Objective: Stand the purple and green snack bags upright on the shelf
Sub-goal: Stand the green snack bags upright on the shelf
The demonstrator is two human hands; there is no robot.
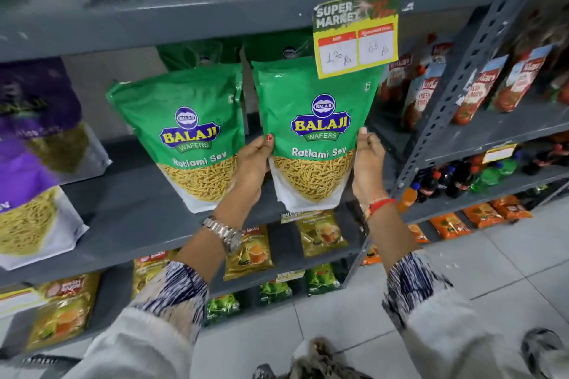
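A green Balaji Ratlami Sev bag [317, 120] stands upright at the right end of the grey shelf [135, 209]. My left hand [252, 160] grips its left edge and my right hand [368, 163] grips its right edge. A second green bag [184, 132] stands upright just to its left, and more green bags show behind both. Two purple bags [34, 101] stand at the far left of the same shelf, blurred, one in front of the other.
A yellow and green price card [357, 37] hangs from the shelf above and overlaps the held bag's top corner. Green and white bags lie on the top shelf. Ketchup pouches [480, 86] and soft-drink bottles fill the right rack. Tea packets sit on the lower shelves.
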